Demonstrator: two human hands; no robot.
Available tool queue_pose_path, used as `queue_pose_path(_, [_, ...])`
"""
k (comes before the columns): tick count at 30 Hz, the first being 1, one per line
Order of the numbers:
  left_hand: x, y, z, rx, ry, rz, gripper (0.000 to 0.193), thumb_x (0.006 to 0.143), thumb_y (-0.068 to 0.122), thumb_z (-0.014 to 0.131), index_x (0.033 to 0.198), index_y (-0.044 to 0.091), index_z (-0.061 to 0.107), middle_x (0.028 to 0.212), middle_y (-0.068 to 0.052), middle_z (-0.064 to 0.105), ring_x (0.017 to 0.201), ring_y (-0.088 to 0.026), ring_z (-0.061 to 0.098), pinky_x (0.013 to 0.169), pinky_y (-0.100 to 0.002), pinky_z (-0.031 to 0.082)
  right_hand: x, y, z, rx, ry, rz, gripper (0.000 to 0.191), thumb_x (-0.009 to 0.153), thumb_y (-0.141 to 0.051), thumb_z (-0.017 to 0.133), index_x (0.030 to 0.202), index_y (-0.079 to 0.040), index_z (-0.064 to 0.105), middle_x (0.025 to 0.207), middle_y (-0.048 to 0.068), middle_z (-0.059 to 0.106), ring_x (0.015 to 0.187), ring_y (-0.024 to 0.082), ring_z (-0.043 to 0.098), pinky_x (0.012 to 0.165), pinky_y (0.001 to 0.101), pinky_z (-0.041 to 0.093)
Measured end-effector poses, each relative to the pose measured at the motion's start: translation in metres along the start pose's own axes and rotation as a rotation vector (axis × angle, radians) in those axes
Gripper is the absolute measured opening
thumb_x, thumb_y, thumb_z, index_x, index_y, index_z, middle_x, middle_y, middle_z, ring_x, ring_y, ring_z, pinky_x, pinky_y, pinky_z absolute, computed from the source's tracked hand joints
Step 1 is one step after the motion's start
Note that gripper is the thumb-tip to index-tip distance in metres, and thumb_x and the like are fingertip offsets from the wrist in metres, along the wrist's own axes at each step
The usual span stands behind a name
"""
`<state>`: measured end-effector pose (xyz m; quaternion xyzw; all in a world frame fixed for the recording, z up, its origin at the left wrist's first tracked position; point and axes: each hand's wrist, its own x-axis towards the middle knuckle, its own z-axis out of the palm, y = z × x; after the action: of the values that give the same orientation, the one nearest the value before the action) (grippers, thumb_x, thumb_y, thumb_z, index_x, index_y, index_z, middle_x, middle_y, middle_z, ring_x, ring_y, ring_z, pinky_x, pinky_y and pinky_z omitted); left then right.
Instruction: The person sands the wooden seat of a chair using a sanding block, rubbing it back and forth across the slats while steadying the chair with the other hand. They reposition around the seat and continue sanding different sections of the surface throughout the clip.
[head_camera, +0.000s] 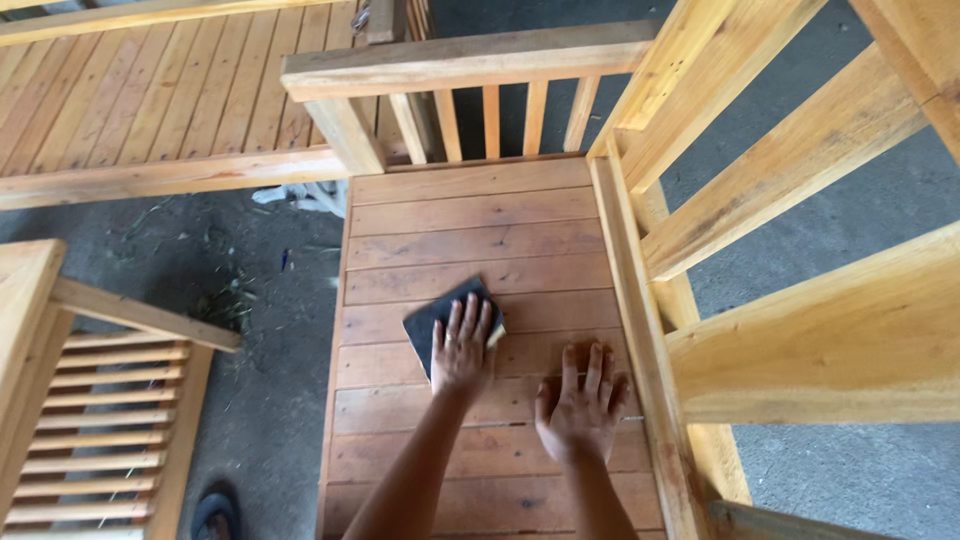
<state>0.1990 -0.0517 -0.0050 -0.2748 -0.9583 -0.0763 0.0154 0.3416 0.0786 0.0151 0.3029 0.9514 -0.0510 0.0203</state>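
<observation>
My left hand (461, 348) presses flat on a dark sanding sheet (432, 318) with a yellowish underside. The sheet lies on the slatted wooden panel (470, 215) below me, near its middle. My right hand (582, 405) rests palm down on the bare boards just to the right of it, fingers spread and holding nothing, close to the panel's right side rail (630, 300). The two hands are apart and do not touch.
A wooden rail with upright balusters (490, 120) closes the panel's far end. Thick slanting beams (800, 170) rise on the right. A slatted frame (100, 420) stands at lower left and a large boarded panel (150, 90) at upper left. Grey concrete floor (250, 300) and a dark sandal (214, 514) lie between.
</observation>
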Motion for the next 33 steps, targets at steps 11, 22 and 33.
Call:
queue_pose_path(11, [-0.141, 0.013, -0.022, -0.054, -0.239, 0.043, 0.070, 0.100, 0.042, 0.043, 0.161, 0.020, 0.018, 0.169, -0.006, 0.008, 0.154, -0.029, 0.009, 0.119, -0.056, 0.010, 0.000, -0.002, -0.004, -0.069, -0.020, 0.007, 0.076, 0.092, -0.056, 0.043, 0.158, -0.024, 0.024, 0.167, 0.015, 0.011, 0.156, 0.032, 0.005, 0.123, 0.0561, 0.006])
queue_pose_path(22, [0.005, -0.016, -0.005, -0.084, -0.092, -0.071, 0.067, 0.101, 0.040, 0.046, 0.162, 0.025, 0.023, 0.172, -0.002, 0.013, 0.157, -0.026, 0.013, 0.124, -0.056, 0.013, 0.000, 0.000, -0.004, 0.024, 0.040, 0.012, 0.076, 0.089, -0.053, 0.049, 0.156, -0.024, 0.029, 0.167, 0.015, 0.013, 0.156, 0.033, 0.006, 0.123, 0.0574, 0.007])
queue_pose_path(33, [-0.142, -0.006, -0.032, -0.084, -0.232, 0.008, 0.070, 0.099, 0.041, 0.047, 0.160, 0.020, 0.021, 0.169, -0.006, 0.011, 0.154, -0.030, 0.010, 0.119, -0.060, 0.009, -0.002, -0.001, 0.003, 0.021, 0.070, -0.001, 0.076, 0.090, -0.053, 0.047, 0.158, -0.025, 0.029, 0.167, 0.015, 0.016, 0.156, 0.032, 0.009, 0.123, 0.0570, 0.009])
